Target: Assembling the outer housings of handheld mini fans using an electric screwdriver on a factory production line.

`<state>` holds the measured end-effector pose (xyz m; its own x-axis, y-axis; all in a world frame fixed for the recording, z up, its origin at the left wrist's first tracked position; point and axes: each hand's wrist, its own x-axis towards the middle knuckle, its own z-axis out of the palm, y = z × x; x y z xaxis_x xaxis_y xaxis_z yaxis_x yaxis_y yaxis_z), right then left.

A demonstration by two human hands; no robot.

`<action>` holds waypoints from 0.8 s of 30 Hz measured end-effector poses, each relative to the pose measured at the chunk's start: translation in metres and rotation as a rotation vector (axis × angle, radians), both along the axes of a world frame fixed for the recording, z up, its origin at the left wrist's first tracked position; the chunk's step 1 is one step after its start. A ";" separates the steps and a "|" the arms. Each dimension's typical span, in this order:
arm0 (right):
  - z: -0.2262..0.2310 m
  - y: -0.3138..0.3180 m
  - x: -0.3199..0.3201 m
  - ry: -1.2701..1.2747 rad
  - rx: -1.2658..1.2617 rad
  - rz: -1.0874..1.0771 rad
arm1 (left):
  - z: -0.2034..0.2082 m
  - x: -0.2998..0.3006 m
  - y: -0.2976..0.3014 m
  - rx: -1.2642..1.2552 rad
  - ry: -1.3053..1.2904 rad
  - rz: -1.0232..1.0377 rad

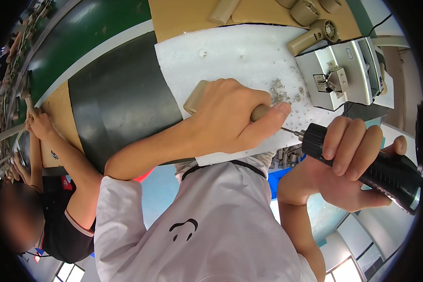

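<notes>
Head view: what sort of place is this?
Probably a factory assembly line: the right hand holds a black electric screwdriver, small loose screws lie scattered on a white sheet, and a co-worker is close by on the left.

Green surface (black mat nearby).

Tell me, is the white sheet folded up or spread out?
Spread out: the white sheet lies flat and wide, with tiny metal pieces scattered over its right part, near the left hand.

Head-worn fisheye facing down, hands near; rim seems blurred.
</notes>
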<state>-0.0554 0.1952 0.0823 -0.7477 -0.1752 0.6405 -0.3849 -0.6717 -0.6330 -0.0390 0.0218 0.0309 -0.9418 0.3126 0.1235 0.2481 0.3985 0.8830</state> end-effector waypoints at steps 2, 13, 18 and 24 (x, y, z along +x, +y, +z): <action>0.000 -0.002 0.002 -0.002 -0.013 -0.003 | -0.001 0.000 0.000 0.008 -0.010 0.008; -0.002 -0.011 0.006 -0.046 -0.009 -0.050 | -0.002 -0.001 0.001 0.000 -0.022 0.020; -0.006 -0.007 0.001 -0.074 -0.011 0.013 | 0.002 -0.004 0.001 0.000 -0.065 0.041; -0.012 -0.005 -0.002 -0.076 -0.049 -0.035 | 0.009 -0.009 0.000 -0.163 -0.004 0.105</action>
